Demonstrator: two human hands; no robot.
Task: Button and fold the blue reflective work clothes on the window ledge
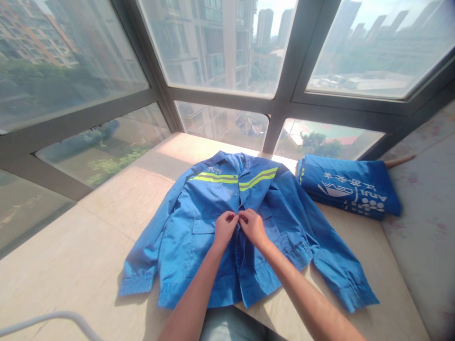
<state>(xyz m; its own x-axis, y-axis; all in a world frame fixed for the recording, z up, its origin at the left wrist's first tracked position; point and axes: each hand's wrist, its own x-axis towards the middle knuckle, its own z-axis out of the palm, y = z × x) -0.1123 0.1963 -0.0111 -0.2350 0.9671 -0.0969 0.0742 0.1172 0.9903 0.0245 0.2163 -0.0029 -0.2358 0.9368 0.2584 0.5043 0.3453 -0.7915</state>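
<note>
Blue jacket (215, 201) spread flat, yellow-green stripes (216, 178) across the chest.
Left hand (226, 226) and right hand (252, 226) pinch its front edges (239, 265) close together, forearms (291, 279) angled inward.

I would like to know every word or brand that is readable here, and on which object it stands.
"ANJI": folded blue cloth, upside down.
"CEVA": same cloth, upside down.
"江苏安吉": same cloth, upside down.
Small chest print on the blue jacket: too small to read.

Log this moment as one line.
left hand: pinching blue jacket at front opening | right hand: pinching same opening | blue jacket: spread on pale surface | folded blue cloth: right of it
</note>
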